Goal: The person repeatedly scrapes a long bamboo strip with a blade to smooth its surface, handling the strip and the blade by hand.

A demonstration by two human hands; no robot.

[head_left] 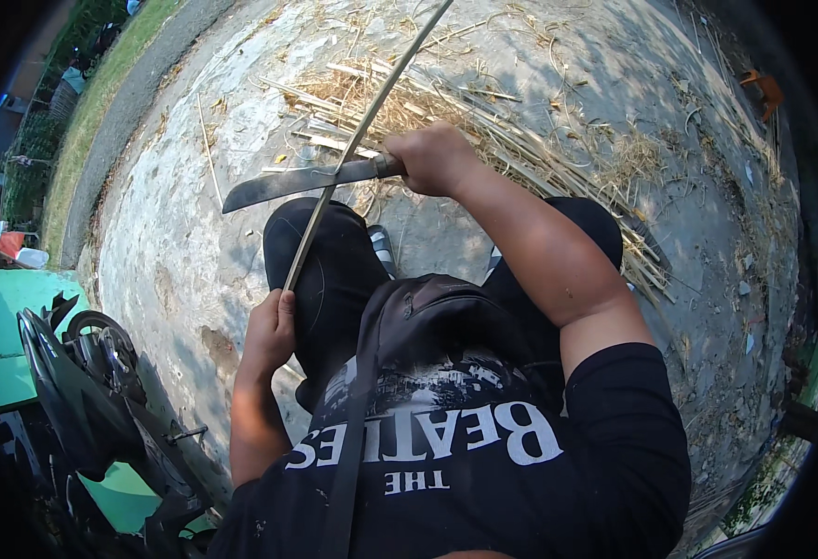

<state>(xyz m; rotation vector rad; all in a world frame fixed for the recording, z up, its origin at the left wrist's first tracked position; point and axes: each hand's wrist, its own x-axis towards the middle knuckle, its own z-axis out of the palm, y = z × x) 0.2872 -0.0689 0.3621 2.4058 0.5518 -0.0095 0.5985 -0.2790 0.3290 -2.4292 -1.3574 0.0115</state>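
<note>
Left hand: the bare left hand [271, 331] is clenched around the near end of a long, narrow, pale green-brown strip [369, 121], seemingly split bamboo, thumb on top.
Strip: it is held off the grey concrete ground [171, 200], rising from the left fist past the left knee in black trousers [283, 244] and running beyond the top of the view.
Strip's long axis: forward and away from the body, slanting to the right.
Right hand: the bare right hand [435, 158] grasps the handle of a broad, dark steel machete [283, 189], whose blade points left.
Crossing: the blade lies across the strip at a steep angle, close to the handle; whether the edge bites in or only rests against it, I cannot tell.
Nearer hand: the right; the left fist sits farther down the strip, toward the body.
Loose strips: a pile of straw-coloured strips and shavings [520, 149] lies on the ground, beyond the knees and toward its right edge.
</note>
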